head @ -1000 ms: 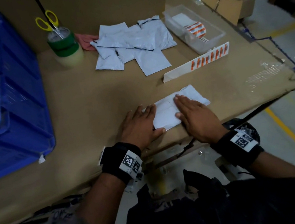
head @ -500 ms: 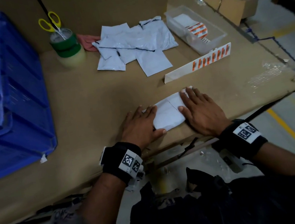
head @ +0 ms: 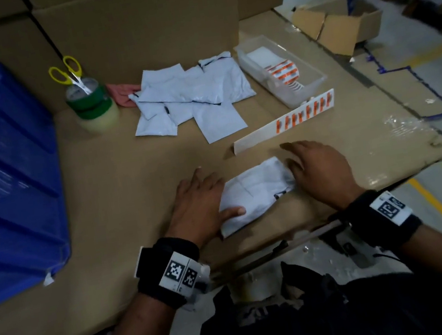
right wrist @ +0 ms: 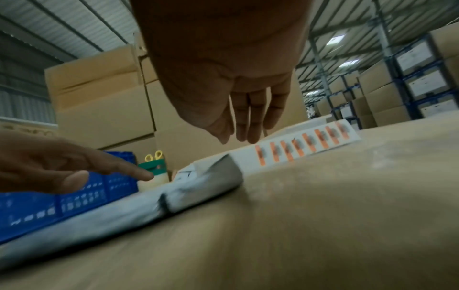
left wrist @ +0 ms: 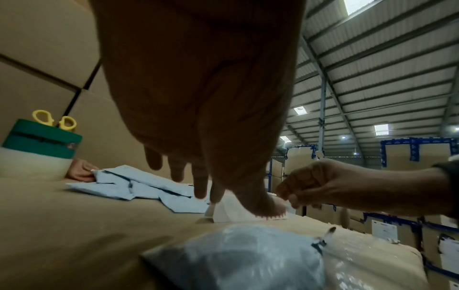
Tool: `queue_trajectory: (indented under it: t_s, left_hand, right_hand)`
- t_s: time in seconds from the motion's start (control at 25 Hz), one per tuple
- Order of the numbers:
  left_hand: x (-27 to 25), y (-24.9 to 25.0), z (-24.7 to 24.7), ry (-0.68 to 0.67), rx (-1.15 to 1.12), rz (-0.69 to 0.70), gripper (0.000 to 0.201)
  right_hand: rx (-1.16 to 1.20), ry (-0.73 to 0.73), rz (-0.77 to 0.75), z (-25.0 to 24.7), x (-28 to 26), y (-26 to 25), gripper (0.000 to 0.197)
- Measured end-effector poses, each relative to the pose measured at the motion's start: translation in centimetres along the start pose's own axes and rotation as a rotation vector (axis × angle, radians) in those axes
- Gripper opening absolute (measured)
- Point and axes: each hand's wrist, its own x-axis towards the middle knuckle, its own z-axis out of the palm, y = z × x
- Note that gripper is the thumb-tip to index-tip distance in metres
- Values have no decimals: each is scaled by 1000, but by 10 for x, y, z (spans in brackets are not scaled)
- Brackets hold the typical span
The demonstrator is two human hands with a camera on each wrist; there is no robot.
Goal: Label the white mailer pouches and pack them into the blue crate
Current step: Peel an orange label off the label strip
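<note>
A white mailer pouch (head: 253, 194) lies flat near the front edge of the cardboard-covered table (head: 118, 190). My left hand (head: 198, 197) rests at its left end with fingers straight and the thumb on the pouch. My right hand (head: 319, 168) hovers over the pouch's right end, fingers relaxed and holding nothing, just short of the white strip of orange labels (head: 285, 123). In the right wrist view the right hand (right wrist: 223, 78) hangs above the pouch (right wrist: 149, 202), with the label strip (right wrist: 298, 145) beyond. Several unlabelled pouches (head: 191, 99) are piled further back. The blue crate (head: 10, 173) stands at the left.
Stacked tape rolls with yellow scissors (head: 89, 101) stand behind the pile. A clear tray (head: 309, 88) holding a label roll sits at the back right. Big cardboard boxes (head: 136, 20) wall the back. The table's right edge drops to the floor, where an open carton (head: 337, 28) stands.
My right hand has slid rightwards across the pouch and lifted off its right end, towards the label strip. My left hand has stayed at the left end.
</note>
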Motion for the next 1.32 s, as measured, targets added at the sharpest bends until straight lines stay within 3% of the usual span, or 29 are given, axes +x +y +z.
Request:
queue_trajectory:
  t_s: [0.16, 0.24, 0.36, 0.48, 0.6, 0.76, 0.88, 1.0, 1.2, 1.32]
  left_hand:
    - [63, 22, -23, 443, -141, 72, 44]
    - [97, 37, -31, 543, -149, 90, 37]
    - [131, 57, -36, 542, -105, 81, 30]
    - [147, 69, -33, 458, -40, 27, 18]
    - [154, 74, -28, 419, -58, -16, 14]
    - [153, 81, -30, 441, -54, -17, 11]
    - [145, 84, -47, 494, -117, 0, 19]
    - [128, 84, -73, 545, -192, -6, 23]
    - [95, 85, -117, 570, -523, -25, 20]
    - [77, 88, -137, 578, -621, -1, 15]
  right_hand:
    - [1, 22, -50, -18, 60, 24, 41]
    - [-51, -63, -93, -15, 85, 38, 47]
    - [-144, -214, -118, -8, 101, 55, 41]
    - [-121, -206, -109, -7, 104, 64, 27]
    - [-85, -244, -132, -9, 104, 72, 28]
    - [-86, -281, -122, -20, 102, 73, 34]
    - [56, -259, -79, -44, 105, 67, 32]
    - [154, -148, -102, -74, 107, 58, 27]
    - [241, 290, -316, -109, 82, 30, 16]
    - [183, 413, -354, -114, 71, 15, 14]
